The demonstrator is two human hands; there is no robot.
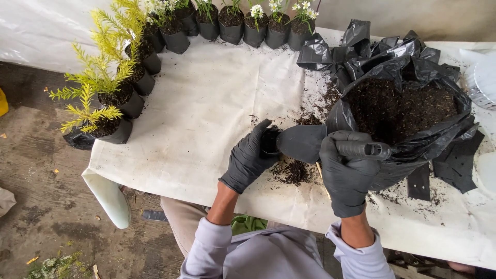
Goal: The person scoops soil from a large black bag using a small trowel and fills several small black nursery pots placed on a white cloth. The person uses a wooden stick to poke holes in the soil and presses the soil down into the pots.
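My left hand (249, 157), in a black glove, was curled round a small black grow bag (269, 141), fingers wrapped on its near side and thumb up over the rim. My right hand (347, 173), gloved the same, was shut tight on the handle of a trowel (305, 142), whose dark blade reached leftward to touch the grow bag's mouth. Just under the blade, between my two hands, loose soil (292, 171) lay spilled on the white sheet (206, 98). Right behind my right fingers stood a big black sack (413, 150) full of dark soil, its edge touching my knuckles. Well off beyond my left fingers, potted plants (111, 98) stood in a curved row along the sheet's far edge.
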